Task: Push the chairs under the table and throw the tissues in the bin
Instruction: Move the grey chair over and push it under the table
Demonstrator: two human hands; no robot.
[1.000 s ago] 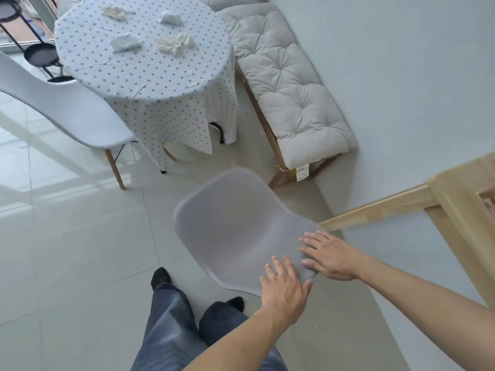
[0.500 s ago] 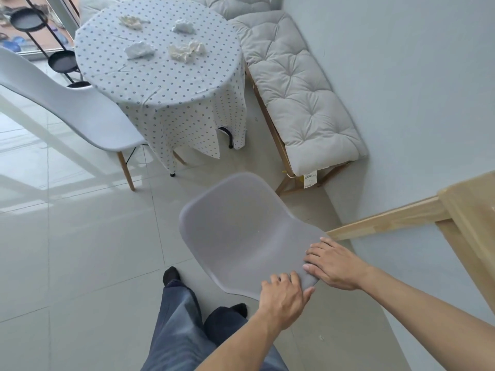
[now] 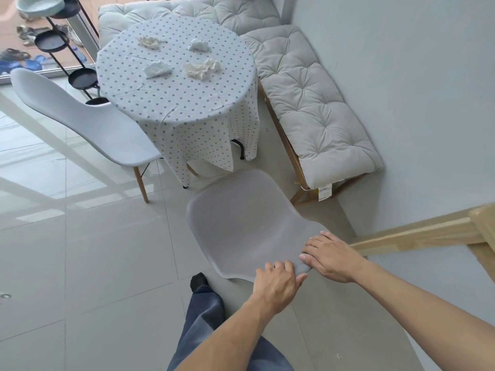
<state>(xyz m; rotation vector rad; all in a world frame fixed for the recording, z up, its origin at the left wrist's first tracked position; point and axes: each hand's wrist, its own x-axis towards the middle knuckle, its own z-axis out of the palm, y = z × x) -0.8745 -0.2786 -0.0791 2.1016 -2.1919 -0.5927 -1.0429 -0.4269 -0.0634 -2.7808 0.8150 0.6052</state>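
Right now the fingers of the left hand [image 3: 278, 282] are curled close together over the top edge of the grey chair [image 3: 246, 223], thumb splayed out toward the other hand, gripping the rim of the backrest. Just beside it, the right hand [image 3: 333, 257] lies flatter, fingers side by side and wrapped over the same edge, fingertips on the inner face of the shell. Both hands clamp the backrest at its near right corner, almost touching each other. That chair runs lengthwise from the hands up toward the round table [image 3: 176, 84], seat end pointing at the table and stopping just short of the hanging polka-dot tablecloth [image 3: 198, 140]. Four crumpled tissues [image 3: 158, 69] sit spread across the tabletop, apart from one another. Off to the left, a white chair [image 3: 88, 121] angles in with its seat end tucked against the cloth and its backrest leaning away. Along the wall to the right stretches a cushioned bench [image 3: 313, 108], close beside the table. Down below, a trousered leg and a dark sock [image 3: 198, 281] stand on the tiled floor [image 3: 88, 263].
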